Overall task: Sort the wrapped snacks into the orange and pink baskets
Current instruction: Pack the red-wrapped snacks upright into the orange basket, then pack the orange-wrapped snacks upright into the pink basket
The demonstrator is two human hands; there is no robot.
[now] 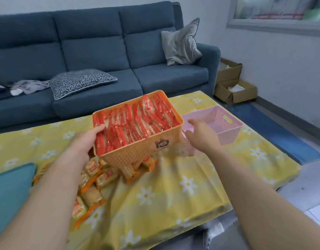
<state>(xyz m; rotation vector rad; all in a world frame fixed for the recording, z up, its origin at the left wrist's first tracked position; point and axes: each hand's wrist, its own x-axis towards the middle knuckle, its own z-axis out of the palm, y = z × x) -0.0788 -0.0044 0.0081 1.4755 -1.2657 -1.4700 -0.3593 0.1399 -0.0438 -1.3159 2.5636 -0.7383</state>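
Observation:
An orange basket full of red wrapped snacks is lifted and tilted above the table. My left hand grips its left rim, thumb inside on the snacks. My right hand hovers open just right of the basket, fingers spread, in front of the pink basket, which stands on the cloth and looks empty. A pile of orange-and-yellow wrapped snacks lies on the cloth under and left of the orange basket.
The table wears a yellow flowered cloth. A teal cushion sits at the left edge. Behind is a blue sofa with pillows. Cardboard boxes stand on the floor at the right, beside a blue mat.

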